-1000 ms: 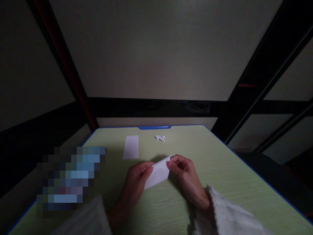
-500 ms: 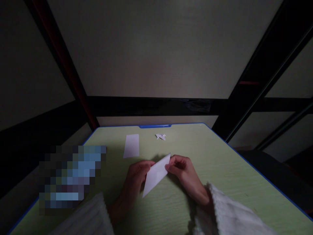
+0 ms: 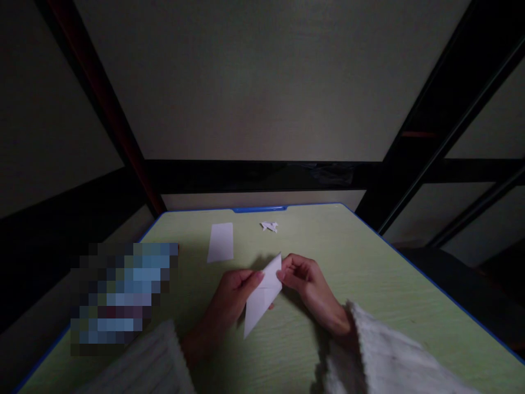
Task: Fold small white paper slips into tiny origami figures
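A folded white paper point(image 3: 262, 298) is held tilted above the pale green table point(image 3: 369, 284), one corner pointing down and one up. My left hand point(image 3: 232, 298) pinches its left edge with thumb and fingers. My right hand point(image 3: 307, 284) pinches its upper right edge. Both wrists wear white knitted sleeves. A flat white paper rectangle point(image 3: 220, 242) lies further back on the table, apart from my hands. A small crumpled folded paper piece point(image 3: 269, 226) sits near the far edge.
The table has a blue rim point(image 3: 260, 209) and ends close behind the papers. A blurred-out patch point(image 3: 123, 295) covers the left side. Dark frame bars point(image 3: 254, 176) and a pale wall stand behind. The room is dim.
The paper between my hands has turned from lying nearly level to standing more on end, its lower corner swinging down. Both hands kept their grip and shifted slightly.
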A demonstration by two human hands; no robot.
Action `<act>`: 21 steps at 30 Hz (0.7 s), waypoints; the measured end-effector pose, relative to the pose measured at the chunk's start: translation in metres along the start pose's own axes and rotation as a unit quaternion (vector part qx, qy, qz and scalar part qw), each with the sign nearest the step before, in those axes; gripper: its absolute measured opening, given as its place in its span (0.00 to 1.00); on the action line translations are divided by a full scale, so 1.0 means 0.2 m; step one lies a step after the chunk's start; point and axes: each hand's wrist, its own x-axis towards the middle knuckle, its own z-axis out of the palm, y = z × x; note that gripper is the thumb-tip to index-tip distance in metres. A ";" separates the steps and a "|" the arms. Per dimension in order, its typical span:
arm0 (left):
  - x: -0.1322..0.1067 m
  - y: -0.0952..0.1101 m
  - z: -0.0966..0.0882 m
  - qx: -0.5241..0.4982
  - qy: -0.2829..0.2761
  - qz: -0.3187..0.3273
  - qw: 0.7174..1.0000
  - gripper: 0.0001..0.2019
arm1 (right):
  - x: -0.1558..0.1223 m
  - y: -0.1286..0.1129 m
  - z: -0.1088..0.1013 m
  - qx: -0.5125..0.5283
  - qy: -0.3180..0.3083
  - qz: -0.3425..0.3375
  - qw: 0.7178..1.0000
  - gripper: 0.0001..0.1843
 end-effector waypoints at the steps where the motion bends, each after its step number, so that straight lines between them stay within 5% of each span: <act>1: 0.00 0.00 0.00 -0.015 -0.001 -0.004 1.000 0.15 | 0.00 0.00 0.00 0.001 -0.001 -0.002 1.000 0.08; 21: 0.01 -0.02 -0.02 0.047 -0.007 0.011 0.999 0.14 | 0.00 -0.01 0.00 0.004 0.008 0.002 1.000 0.11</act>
